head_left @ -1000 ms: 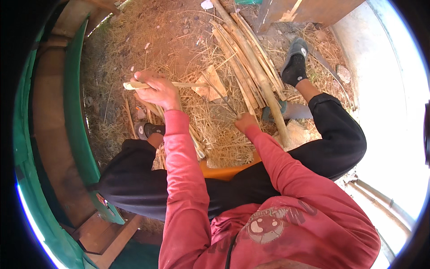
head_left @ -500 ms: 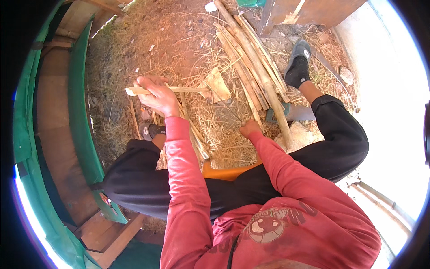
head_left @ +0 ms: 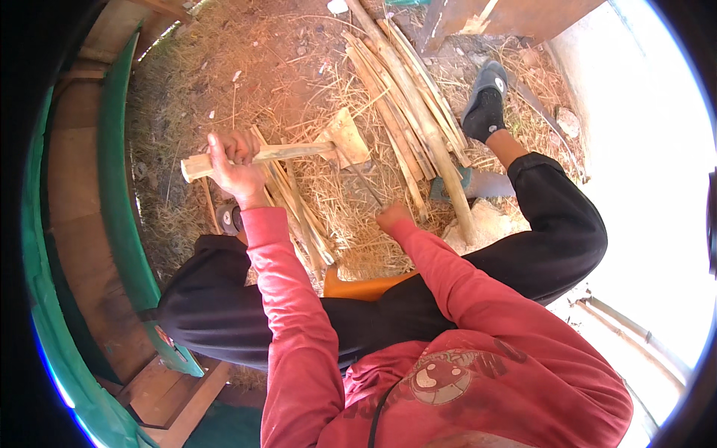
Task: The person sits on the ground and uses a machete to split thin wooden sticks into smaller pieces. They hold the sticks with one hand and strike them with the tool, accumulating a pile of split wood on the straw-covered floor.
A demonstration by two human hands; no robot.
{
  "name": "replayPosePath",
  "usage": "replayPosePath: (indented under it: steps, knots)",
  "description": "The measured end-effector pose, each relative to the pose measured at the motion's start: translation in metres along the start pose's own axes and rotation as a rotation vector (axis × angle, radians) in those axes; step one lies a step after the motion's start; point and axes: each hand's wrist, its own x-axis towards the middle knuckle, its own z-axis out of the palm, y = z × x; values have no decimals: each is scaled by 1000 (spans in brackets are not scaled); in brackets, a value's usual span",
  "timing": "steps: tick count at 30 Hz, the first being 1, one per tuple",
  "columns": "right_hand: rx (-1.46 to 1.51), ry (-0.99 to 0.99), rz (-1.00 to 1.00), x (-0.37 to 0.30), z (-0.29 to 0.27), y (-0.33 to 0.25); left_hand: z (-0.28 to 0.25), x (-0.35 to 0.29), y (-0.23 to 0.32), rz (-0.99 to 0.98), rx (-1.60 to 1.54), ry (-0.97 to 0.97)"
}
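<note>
My left hand point(head_left: 237, 166) is closed round a pale split wooden stick point(head_left: 291, 151), its thick cut end pointing left past my thumb. The stick's far end rests over a flat wooden block point(head_left: 346, 137) on the straw-covered ground. My right hand point(head_left: 393, 216) is a closed fist in front of me, gripping a long thin blade point(head_left: 364, 181), seen almost edge-on; its handle is hidden. The blade slants up and left from my fist and meets the stick's end at the block; whether it cuts into the wood I cannot tell.
Long poles point(head_left: 407, 97) lie heaped beyond my right hand. More split sticks point(head_left: 299, 209) lie beneath my left forearm. An orange seat edge point(head_left: 366, 288) shows between my legs. Green-edged wooden boards point(head_left: 123, 187) stand at left, a pale wall point(head_left: 635, 127) at right.
My left hand and the stick have come slightly nearer and left, the stick's thick end swinging toward me. The right hand has shifted slightly left. The whole view has drifted a little.
</note>
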Motion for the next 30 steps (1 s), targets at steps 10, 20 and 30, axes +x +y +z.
replayPosePath:
  steps: [10, 20, 30]
  knots:
    - [167, -121, -69, -40, -28, -50, -6, -8, 5, 42, 73, 132]
    - [184, 73, -183, -49, -27, -69, -13, -10, 4, 58, 65, 341]
    - [234, 117, -241, -48, -33, -77, -10, -8, 2, 94, 147, 417]
